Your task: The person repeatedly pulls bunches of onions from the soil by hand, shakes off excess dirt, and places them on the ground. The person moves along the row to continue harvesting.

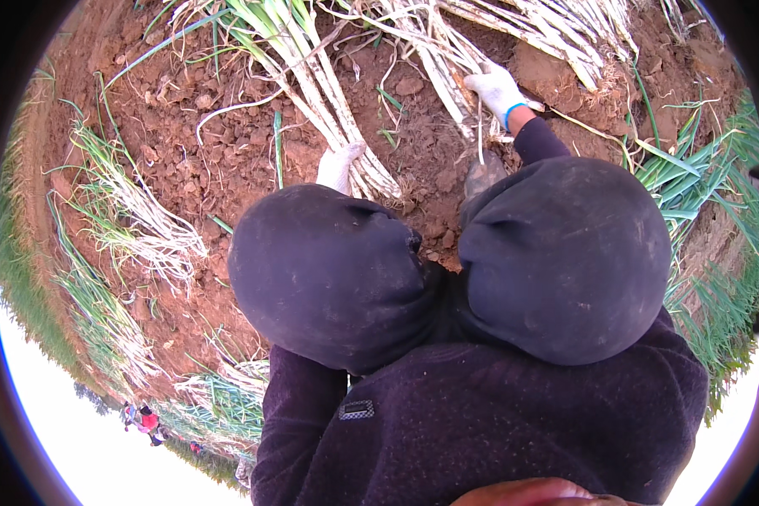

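Observation:
My left hand (338,168), in a white knit glove, grips a bunch of long green onions (329,107) low on their white stems. Their roots point toward me, just past my left knee, and the green tops lean away. My right hand (497,92), gloved in white with a blue cuff, is closed about stems at the root end of a second pile of green onions (439,63). That pile lies on the soil beyond my right knee. My left wrist is hidden behind the knee.
Cloddy brown soil (177,120) surrounds me. More onion bunches (152,221) lie at the left, and another heap (556,31) at the far right. Green leaves (689,164) stand beside my right knee (569,259). Several people (145,420) are far off at lower left.

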`<state>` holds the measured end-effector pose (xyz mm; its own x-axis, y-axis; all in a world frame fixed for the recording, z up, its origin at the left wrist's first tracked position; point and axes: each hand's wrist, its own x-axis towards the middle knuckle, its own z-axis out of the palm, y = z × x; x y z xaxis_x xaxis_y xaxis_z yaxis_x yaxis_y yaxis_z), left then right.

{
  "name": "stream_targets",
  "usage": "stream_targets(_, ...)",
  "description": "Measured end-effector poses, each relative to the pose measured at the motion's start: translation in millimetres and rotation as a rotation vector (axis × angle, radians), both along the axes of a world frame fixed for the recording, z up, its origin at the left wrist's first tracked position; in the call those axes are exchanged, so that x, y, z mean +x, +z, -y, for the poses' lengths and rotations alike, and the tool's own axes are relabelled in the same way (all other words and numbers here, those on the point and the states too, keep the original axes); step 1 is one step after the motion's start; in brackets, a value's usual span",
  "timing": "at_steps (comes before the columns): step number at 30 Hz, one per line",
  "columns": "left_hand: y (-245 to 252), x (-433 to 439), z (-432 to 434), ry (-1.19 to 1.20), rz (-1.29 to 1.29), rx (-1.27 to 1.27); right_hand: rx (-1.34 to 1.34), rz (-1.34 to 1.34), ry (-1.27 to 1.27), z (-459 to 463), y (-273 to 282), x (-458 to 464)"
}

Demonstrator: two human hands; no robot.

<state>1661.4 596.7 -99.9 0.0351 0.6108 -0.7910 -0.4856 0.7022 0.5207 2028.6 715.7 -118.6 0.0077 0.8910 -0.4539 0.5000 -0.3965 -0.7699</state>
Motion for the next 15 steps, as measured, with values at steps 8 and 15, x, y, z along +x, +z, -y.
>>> stream_targets(8,3.1,5.4,-3.0,-0.006,0.034,-0.035,-0.118,-0.178,-0.259,24.5,14.9,-30.3)
stream_targets(15,2.3,1.7,1.6,-0.022,0.103,-0.031,-0.202,0.294,0.161,4.6,14.7,-30.3)
